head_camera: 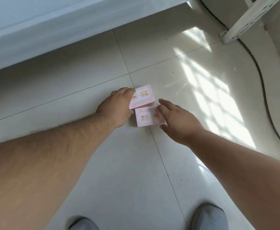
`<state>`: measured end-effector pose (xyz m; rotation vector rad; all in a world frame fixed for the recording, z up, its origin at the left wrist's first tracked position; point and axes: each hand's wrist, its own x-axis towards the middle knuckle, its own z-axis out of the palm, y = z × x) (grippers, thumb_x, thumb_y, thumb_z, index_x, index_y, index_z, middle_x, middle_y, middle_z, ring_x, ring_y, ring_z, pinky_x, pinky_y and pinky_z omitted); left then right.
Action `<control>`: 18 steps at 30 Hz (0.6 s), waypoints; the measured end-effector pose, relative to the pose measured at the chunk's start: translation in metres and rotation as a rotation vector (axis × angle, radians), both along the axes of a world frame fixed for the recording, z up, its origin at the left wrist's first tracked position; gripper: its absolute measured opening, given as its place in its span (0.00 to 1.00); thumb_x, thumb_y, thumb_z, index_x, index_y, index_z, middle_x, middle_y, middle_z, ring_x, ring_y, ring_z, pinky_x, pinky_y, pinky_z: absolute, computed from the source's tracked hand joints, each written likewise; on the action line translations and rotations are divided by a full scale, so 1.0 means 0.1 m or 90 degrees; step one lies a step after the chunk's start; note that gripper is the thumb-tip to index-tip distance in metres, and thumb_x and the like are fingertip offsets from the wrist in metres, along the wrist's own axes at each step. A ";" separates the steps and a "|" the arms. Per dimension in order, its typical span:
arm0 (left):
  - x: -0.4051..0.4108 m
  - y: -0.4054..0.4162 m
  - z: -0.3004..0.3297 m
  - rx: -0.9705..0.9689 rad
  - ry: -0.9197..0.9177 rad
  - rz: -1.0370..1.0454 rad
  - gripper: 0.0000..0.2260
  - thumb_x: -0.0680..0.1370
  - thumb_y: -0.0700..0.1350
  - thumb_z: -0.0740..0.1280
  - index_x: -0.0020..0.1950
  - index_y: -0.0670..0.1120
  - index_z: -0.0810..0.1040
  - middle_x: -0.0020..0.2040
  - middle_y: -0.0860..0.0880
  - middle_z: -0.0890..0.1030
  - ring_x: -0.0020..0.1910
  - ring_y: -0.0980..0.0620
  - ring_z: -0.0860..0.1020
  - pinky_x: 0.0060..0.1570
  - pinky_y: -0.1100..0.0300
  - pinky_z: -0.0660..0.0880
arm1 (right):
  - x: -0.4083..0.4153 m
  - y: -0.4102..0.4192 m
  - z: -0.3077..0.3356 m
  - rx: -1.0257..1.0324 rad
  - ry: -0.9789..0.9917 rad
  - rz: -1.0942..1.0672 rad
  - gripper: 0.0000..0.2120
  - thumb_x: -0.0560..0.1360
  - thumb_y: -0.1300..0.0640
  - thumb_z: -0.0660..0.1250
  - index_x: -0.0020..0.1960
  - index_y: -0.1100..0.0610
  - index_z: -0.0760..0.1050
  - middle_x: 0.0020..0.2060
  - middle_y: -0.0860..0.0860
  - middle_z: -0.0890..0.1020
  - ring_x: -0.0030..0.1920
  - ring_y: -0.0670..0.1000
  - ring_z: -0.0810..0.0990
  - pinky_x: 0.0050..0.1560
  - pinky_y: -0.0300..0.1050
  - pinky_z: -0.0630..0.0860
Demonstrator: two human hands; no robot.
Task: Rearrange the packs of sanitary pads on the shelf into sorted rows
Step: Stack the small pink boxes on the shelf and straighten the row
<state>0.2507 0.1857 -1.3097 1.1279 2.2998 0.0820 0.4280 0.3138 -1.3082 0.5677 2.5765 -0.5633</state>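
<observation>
Two pink packs of sanitary pads lie side by side on the tiled floor. The far pack [144, 96] has my left hand [117, 105] laid over its left edge, fingers curled around that side. The near pack [148, 117] lies just below it, and my right hand [177, 118] hovers over its right end with fingers spread, fingertips touching or just above its top. Neither pack is lifted off the floor.
The white base of a shelf unit [36, 34] runs along the upper left. A white perforated metal upright [245, 22] leans at the upper right, beside a dark cable [260, 77] curving across the floor. My grey shoes [208, 216] stand at the bottom edge.
</observation>
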 end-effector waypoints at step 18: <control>0.16 -0.85 2.71 0.098 -0.089 0.154 0.29 0.72 0.39 0.71 0.72 0.48 0.69 0.66 0.50 0.71 0.64 0.49 0.73 0.62 0.57 0.71 | 0.26 -0.14 2.77 -0.050 -0.027 0.079 0.21 0.73 0.58 0.67 0.66 0.54 0.70 0.58 0.50 0.73 0.57 0.53 0.75 0.52 0.50 0.77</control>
